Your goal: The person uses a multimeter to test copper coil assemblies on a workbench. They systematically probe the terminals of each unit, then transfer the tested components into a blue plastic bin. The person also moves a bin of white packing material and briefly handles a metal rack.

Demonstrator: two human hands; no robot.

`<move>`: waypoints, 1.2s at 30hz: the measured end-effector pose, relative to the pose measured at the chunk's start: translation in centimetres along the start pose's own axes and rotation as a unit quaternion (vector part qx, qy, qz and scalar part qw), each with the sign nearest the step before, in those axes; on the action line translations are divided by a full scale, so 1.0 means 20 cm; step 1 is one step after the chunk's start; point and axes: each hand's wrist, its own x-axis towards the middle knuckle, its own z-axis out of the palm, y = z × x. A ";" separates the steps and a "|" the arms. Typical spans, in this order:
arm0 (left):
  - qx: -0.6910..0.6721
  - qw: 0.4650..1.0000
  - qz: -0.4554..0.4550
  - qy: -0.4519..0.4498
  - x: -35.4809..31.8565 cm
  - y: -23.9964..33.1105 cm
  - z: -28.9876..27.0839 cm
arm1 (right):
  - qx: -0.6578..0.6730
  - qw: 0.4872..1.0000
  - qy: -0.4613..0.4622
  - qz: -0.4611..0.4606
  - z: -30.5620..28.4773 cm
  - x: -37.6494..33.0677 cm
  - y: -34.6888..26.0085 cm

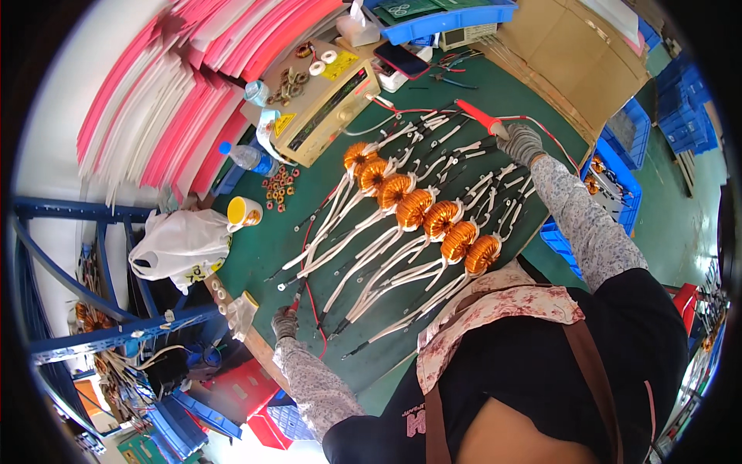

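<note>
A diagonal row of copper-wound toroidal coils [414, 209] lies on the green table [371, 301]. White-sleeved leads [371, 286] with lug ends fan out from both sides of the row. My right hand [522, 143], in a grey glove, is closed on a thick red test probe [479, 116], which points up and left above the far lead ends. At the table's left edge, my gloved left hand [284, 323] grips a thin test probe [299, 292], its tip close to the lug ends of the near leads. A red wire [313, 301] runs beside it.
Behind the coils stands a beige bench instrument [325, 108] with small parts on top. Left of it are a water bottle [249, 158], a pile of small rings [280, 188], a yellow cup [243, 212] and a white plastic bag [182, 243]. Blue bins [618, 189] flank the right edge.
</note>
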 end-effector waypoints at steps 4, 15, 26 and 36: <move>-0.024 1.000 -0.006 -0.010 -0.04 0.08 0.01 | -0.009 0.997 0.073 -0.014 0.01 -0.03 -0.04; 0.084 0.995 0.047 0.027 0.01 -0.13 -0.02 | -0.010 0.997 0.056 -0.047 0.03 0.02 -0.07; 0.195 0.967 0.156 0.046 -0.06 0.37 -0.20 | -0.001 0.998 0.039 -0.040 0.02 0.04 -0.02; -0.071 0.983 0.168 -0.038 0.07 0.97 0.28 | 0.011 0.999 0.038 -0.036 0.05 0.08 0.00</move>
